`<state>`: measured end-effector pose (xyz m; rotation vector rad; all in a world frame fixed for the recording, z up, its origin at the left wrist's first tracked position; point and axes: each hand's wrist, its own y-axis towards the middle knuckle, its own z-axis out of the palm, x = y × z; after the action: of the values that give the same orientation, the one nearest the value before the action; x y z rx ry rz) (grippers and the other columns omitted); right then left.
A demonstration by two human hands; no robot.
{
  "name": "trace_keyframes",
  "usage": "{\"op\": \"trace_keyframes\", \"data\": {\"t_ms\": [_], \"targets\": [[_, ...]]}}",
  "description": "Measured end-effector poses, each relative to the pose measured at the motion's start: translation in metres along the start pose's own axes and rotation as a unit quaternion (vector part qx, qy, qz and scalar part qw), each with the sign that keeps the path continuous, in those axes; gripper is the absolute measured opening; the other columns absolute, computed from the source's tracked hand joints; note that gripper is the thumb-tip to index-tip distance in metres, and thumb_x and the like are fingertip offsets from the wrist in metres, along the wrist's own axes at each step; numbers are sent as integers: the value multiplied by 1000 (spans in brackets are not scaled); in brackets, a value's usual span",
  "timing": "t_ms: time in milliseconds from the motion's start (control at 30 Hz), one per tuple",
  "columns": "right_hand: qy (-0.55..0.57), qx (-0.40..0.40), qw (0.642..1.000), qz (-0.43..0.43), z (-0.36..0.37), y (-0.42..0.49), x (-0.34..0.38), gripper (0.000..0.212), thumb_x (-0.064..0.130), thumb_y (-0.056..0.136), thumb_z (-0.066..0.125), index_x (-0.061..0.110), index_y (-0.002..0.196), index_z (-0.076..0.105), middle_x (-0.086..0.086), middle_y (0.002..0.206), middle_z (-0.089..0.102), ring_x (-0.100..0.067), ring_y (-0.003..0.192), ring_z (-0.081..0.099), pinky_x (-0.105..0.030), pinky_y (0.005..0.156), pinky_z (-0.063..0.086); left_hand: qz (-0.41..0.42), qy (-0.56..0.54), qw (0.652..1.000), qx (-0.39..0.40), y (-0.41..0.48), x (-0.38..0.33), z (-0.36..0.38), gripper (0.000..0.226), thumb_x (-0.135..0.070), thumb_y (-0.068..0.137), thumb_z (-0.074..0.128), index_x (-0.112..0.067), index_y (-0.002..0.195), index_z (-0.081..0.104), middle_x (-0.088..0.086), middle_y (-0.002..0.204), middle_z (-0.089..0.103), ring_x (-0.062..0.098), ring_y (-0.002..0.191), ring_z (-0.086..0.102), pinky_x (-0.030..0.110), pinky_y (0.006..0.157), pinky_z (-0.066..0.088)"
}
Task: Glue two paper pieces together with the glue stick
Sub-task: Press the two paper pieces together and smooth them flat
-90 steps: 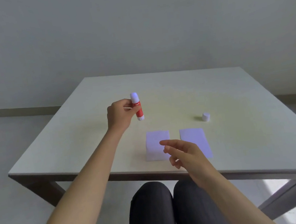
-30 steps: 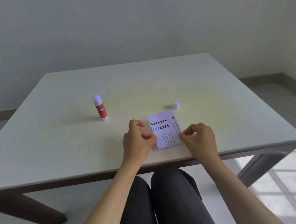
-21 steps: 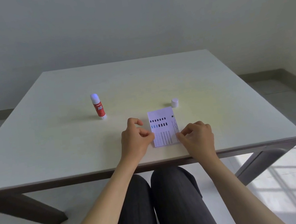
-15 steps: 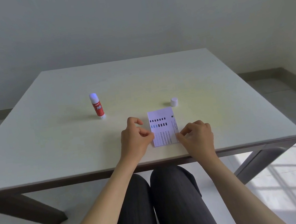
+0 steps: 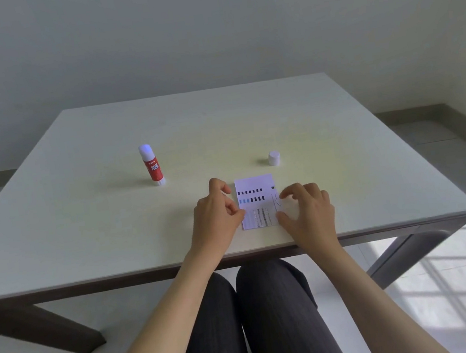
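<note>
A small printed paper piece [image 5: 256, 201] lies flat near the table's front edge, with black and blue marks facing up. No second piece shows separately. My left hand [image 5: 216, 217] has curled fingers, and its fingertips press the paper's left edge. My right hand [image 5: 309, 213] is at the paper's right edge with fingers spread, the thumb touching the lower right corner. The red glue stick [image 5: 152, 166] stands upright and uncapped to the far left, apart from both hands. Its white cap [image 5: 274, 158] sits behind the paper on the right.
The pale table [image 5: 84, 225] has its front edge just below my hands. My knees in dark trousers [image 5: 259, 321] are under it. A dark table leg [image 5: 53, 327] is at the lower left, and a tiled floor [image 5: 461, 279] lies to the right.
The glue stick was put down on the left and a printed piece now lies where two blank pieces were. In the last half second my right fingers spread apart at the paper's edge.
</note>
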<state>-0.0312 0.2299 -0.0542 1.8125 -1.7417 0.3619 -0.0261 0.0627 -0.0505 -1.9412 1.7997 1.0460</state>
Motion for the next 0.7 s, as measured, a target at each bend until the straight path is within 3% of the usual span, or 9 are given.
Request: {"op": "trace_keyframes", "data": {"t_ms": [67,100,167,233,333,533,700], "targets": [[-53,23,997,-44,2,-1,-2,39,21,84,57,28,122,57,0,136,50,-28,119,41,-36,87,33,29,31,999,18,3,1,-4,38,-18,75,74,-14,104,50,0,89,64,18,82,58,21,65,44],[-86,37,993,-68,3,-2,-2,39,21,89,52,31,126,55,6,144,44,-27,130,34,-38,93,29,52,57,996,42,5,3,-6,40,-20,77,71,-15,113,53,2,104,63,20,97,58,28,77,47],[-130,62,983,-117,7,-5,-5,39,19,95,41,31,130,51,14,149,39,-23,144,19,-42,104,20,99,111,982,121,11,7,-9,46,-24,86,63,-19,130,51,0,138,51,21,129,43,35,104,37],[-139,78,977,-143,9,-6,-5,40,19,97,35,29,135,45,17,149,39,-22,148,8,-50,113,5,115,138,967,180,15,11,-15,46,-28,92,54,-21,136,46,-6,150,38,18,142,25,39,114,23],[-134,93,973,-164,16,-7,5,42,22,98,33,28,139,40,16,150,37,-24,148,4,-58,112,-13,103,170,960,199,17,23,-27,45,-31,94,49,-22,138,44,-10,151,34,16,145,16,43,116,11],[-128,109,968,-189,39,-12,41,43,23,98,31,24,141,36,13,152,34,-28,148,4,-61,109,-17,52,187,953,232,20,51,-60,52,-40,92,50,-29,141,38,-11,155,24,15,147,9,50,116,2],[-169,138,950,-223,34,-13,37,54,44,98,17,28,149,14,15,159,8,-26,147,-12,-58,104,-27,34,184,955,230,15,60,-65,61,-55,85,51,-41,141,31,-20,155,19,12,147,5,61,113,-3]]}}
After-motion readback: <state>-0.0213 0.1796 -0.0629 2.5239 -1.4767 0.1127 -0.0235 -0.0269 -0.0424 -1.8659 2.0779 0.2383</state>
